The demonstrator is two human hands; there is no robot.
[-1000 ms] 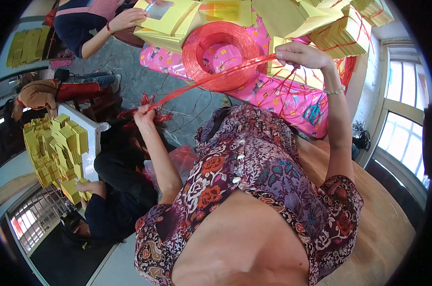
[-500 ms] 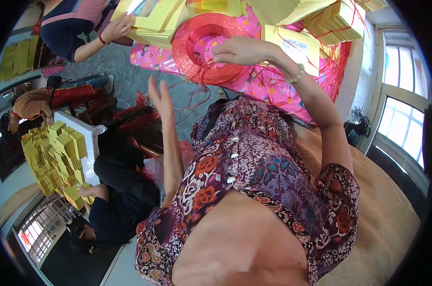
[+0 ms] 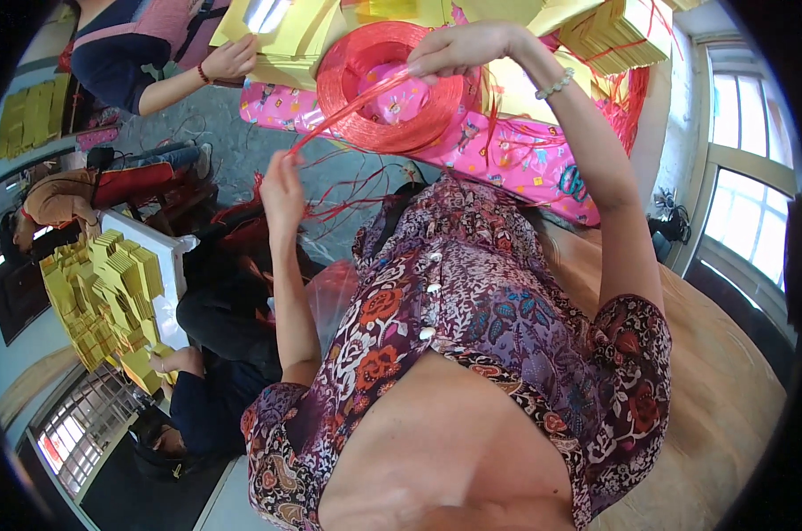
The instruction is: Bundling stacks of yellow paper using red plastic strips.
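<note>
One big roll of red plastic string (image 3: 385, 88) lies flat on a pink patterned sheet (image 3: 516, 159). It is round with a hole in the middle. The right hand (image 3: 463, 49) rests on the roll's top edge, fingers pinching the string. The left hand (image 3: 281, 188), lower down, grips one loose red strand (image 3: 343, 111) pulled from the roll.

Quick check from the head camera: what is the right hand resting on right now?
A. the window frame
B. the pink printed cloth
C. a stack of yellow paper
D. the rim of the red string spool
D: the right hand lies on the upper rim of the red string spool, while the left hand pinches a red strand drawn from it.
</note>
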